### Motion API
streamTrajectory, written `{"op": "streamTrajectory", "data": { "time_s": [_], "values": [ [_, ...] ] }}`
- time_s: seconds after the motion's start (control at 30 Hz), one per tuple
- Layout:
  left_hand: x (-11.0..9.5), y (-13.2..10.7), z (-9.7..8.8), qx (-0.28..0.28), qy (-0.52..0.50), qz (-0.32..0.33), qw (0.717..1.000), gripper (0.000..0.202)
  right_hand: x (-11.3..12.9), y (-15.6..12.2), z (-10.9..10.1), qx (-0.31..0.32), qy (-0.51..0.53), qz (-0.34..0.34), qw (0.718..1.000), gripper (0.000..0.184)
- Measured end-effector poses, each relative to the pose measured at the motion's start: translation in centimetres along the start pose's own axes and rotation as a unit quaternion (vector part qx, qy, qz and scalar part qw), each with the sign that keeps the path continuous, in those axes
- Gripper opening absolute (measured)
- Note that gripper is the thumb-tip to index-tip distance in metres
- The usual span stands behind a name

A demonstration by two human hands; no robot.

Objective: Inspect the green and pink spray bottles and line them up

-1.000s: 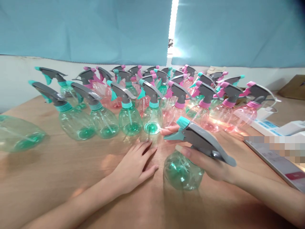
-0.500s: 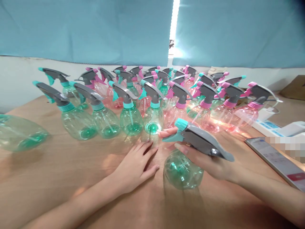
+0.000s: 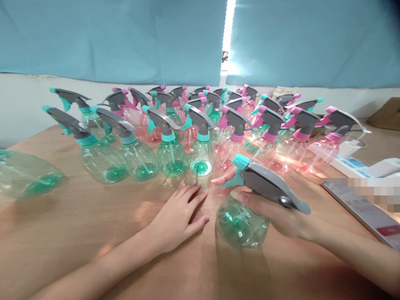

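My right hand (image 3: 275,210) is wrapped round the neck of a green spray bottle (image 3: 239,227) with a grey head and a turquoise nozzle. One finger lies at its turquoise trigger (image 3: 234,181). The bottle leans a little, and whether its base touches the table is hard to see. My left hand (image 3: 178,216) lies flat on the wooden table (image 3: 150,271), palm down with fingers apart, holding nothing. Just beyond its fingertips stands a clear green spray bottle (image 3: 201,156) with a turquoise collar.
Several green and pink spray bottles stand in rows behind my hands, among them a pink-collared one (image 3: 270,143). Another green bottle (image 3: 28,175) is at the left edge. To the right are a phone (image 3: 359,208), a white power strip (image 3: 353,164) and a cardboard box (image 3: 387,114).
My right hand and the bottle in it have shifted very slightly to the right. My left hand and the standing bottles stay where they were.
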State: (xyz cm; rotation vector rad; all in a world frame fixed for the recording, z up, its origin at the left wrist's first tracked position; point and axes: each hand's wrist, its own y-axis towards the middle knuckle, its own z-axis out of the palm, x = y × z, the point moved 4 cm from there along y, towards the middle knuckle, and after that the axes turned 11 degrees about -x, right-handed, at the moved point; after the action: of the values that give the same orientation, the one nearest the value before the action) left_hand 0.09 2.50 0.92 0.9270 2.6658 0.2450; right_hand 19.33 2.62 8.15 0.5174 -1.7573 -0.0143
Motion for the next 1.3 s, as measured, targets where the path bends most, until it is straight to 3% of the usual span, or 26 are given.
{"op": "streamTrajectory", "data": {
  "time_s": [0.1,0.27,0.6,0.73,0.87,1.1,1.3],
  "values": [
    [0.2,-0.1,0.2,-0.002,0.003,0.000,1.000,0.052,-0.3,-0.2,-0.3,-0.028,-0.014,0.002,1.000,0.005],
    [0.2,-0.2,0.2,-0.011,0.000,0.003,1.000,0.051,-0.1,-0.1,-0.3,-0.043,-0.056,0.001,0.998,0.022],
    [0.3,-0.3,0.2,-0.019,-0.007,0.002,1.000,0.050,0.9,0.3,-0.6,-0.087,-0.103,-0.049,0.990,0.023],
    [0.2,-0.2,0.1,-0.013,-0.006,0.001,1.000,0.050,0.8,0.6,0.0,-0.037,-0.040,-0.072,0.996,0.011],
    [0.1,-0.2,0.1,-0.016,0.000,0.005,1.000,0.051,0.5,0.5,0.5,0.004,0.039,-0.081,0.996,0.039],
    [0.2,-0.2,0.2,-0.019,-0.002,0.007,1.000,0.050,0.9,0.7,0.6,-0.045,-0.024,-0.119,0.992,0.050],
    [0.4,-0.3,0.3,-0.020,-0.009,0.003,1.000,0.050,1.3,1.0,0.9,-0.037,-0.059,-0.146,0.987,0.052]
  ]
}}
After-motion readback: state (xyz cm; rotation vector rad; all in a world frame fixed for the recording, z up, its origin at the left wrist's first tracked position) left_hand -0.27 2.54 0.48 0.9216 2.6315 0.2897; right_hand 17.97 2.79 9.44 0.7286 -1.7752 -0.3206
